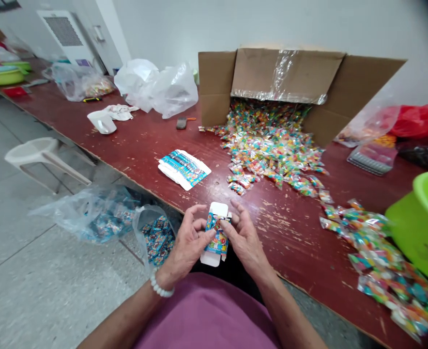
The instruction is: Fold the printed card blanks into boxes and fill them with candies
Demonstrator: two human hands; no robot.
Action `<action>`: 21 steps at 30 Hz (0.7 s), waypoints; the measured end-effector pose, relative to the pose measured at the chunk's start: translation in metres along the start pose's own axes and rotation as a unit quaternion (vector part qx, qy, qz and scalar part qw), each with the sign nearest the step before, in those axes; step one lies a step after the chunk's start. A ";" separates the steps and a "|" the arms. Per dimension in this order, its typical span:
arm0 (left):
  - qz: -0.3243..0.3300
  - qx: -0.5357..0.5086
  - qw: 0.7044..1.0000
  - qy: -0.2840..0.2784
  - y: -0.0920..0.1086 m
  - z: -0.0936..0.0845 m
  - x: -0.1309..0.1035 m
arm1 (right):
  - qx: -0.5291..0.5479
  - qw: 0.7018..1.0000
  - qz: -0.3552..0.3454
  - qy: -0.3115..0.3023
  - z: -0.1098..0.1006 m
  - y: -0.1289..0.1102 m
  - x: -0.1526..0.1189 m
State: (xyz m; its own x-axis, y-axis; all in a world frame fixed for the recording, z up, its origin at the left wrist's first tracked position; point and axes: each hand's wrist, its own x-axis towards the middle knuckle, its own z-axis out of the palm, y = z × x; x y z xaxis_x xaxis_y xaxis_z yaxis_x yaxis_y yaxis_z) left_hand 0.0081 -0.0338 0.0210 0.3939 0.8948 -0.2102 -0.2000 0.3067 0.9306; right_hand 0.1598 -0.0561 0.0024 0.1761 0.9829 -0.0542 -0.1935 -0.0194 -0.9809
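A small blue printed candy box [218, 237] with white end flaps folded out is between my two hands, just over the table's front edge. My left hand [192, 237] grips its left side, thumb on the front face. On the other side, my right hand [245, 235] holds it with the thumb pressed on the upper front. Beyond my hands lies a stack of flat blue cartons [185, 168] on the table. Farther right, a heap of wrapped colourful candies [272, 150] spills from a big cardboard box [290, 72] lying on its side.
A green tub [413, 218] stands at the right beside more candy packets [381, 247]. Below the table's left edge, a plastic bag [156, 242] holds several small filled boxes. A white stool [36, 150], white cup [102, 122], brush [181, 123] and plastic bags [159, 87] are at left.
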 end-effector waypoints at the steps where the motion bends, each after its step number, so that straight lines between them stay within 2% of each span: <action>1: 0.011 -0.005 1.000 0.006 -0.001 0.002 -0.001 | 0.027 0.999 -0.002 0.024 0.004 0.002 0.000; 3: 0.026 -0.009 1.000 0.011 -0.003 0.003 -0.002 | 0.068 0.996 -0.013 0.061 0.010 0.007 -0.001; 5: 0.030 -0.014 0.999 0.008 -0.005 0.003 -0.002 | 0.066 0.995 -0.025 0.068 0.011 0.009 -0.003; 10: 0.006 -0.006 0.999 -0.040 -0.003 -0.003 0.001 | 0.023 0.999 0.015 0.024 -0.002 0.004 -0.001; 14: 0.006 0.039 0.996 -0.075 0.003 -0.005 0.003 | 0.076 0.995 0.065 0.014 -0.012 -0.004 0.005; 16: 0.020 0.085 0.993 -0.084 0.005 -0.005 0.003 | 0.089 0.995 0.055 0.003 -0.014 -0.006 0.008; 18: 0.033 0.108 0.990 -0.082 0.006 -0.005 0.003 | 0.057 0.998 0.026 -0.021 -0.016 -0.006 0.009; 21: 0.019 0.046 0.997 -0.060 0.005 -0.006 0.002 | -0.021 0.999 -0.023 -0.022 -0.016 -0.005 0.007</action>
State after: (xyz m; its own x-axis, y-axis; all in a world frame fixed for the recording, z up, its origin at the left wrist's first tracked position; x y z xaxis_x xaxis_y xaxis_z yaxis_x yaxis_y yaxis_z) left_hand 0.0025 -0.0284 0.0239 0.4941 0.8576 -0.1428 -0.1348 0.2378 0.9619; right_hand 0.1779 -0.0517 0.0040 0.1418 0.9899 -0.0008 -0.1449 0.0200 -0.9892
